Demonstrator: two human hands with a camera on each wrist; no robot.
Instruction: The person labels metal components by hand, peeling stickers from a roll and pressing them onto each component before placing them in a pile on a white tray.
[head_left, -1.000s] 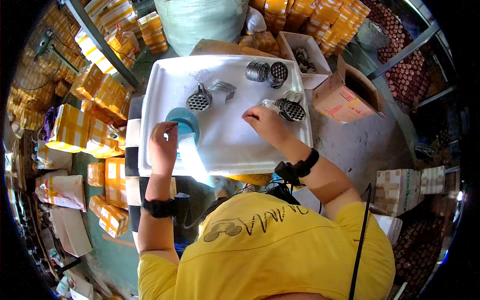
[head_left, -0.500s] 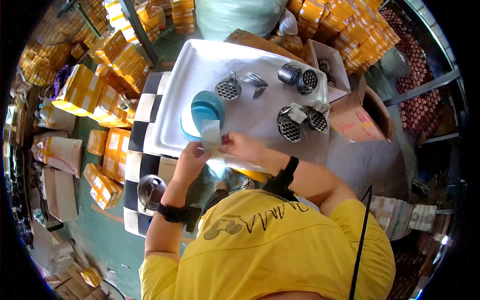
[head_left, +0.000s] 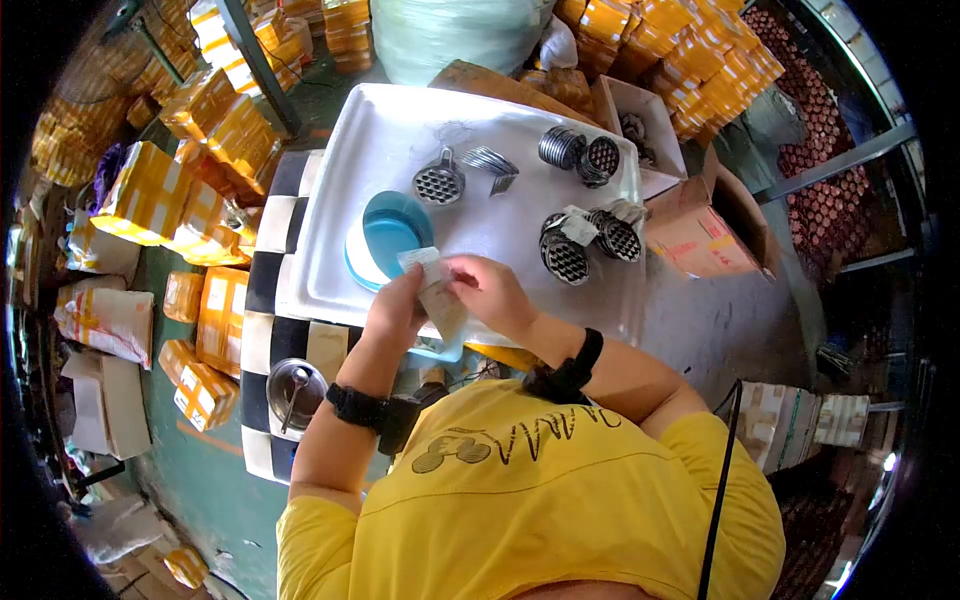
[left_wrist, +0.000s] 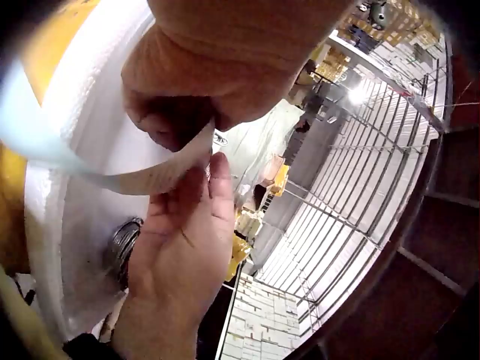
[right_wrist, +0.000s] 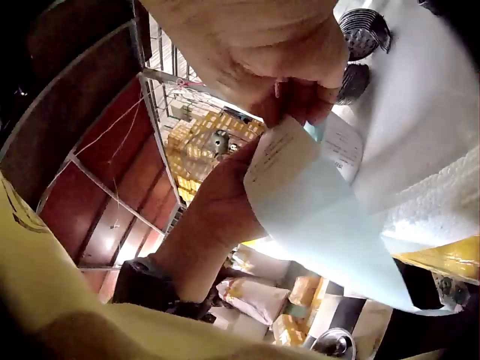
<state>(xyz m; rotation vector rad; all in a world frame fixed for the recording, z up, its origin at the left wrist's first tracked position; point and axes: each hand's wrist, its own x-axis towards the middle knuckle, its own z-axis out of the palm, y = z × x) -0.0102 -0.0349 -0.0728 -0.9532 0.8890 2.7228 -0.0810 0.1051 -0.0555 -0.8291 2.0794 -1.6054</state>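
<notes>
The left hand [head_left: 394,308] and the right hand [head_left: 492,296] meet over the near edge of the white tray [head_left: 500,225], both grasping a paper strip [head_left: 443,308] between thumb and fingers. The strip has small print near the fingertips in the right wrist view, and its pale blue length curves away from the hands and hangs down at the tray's near edge, in front of the yellow shirt [head_left: 570,490]. Just beyond the left hand, a round blue roll [head_left: 398,230] with a white part sits on the tray. Past it lie a round metal grid [head_left: 438,184] and, just beside that, a small bunch of bent metal pieces [head_left: 492,168]. Stacked metal discs [head_left: 562,147] stand at the far right of the tray, and more dark metal grids [head_left: 565,252] rest nearer the right hand, with a white slip [head_left: 578,229] on them. Left of the tray, a steel bowl [head_left: 297,392] with a spoon in it sits on a black-and-white checked surface [head_left: 258,400], and an open cardboard box [head_left: 690,235] stands on the right
</notes>
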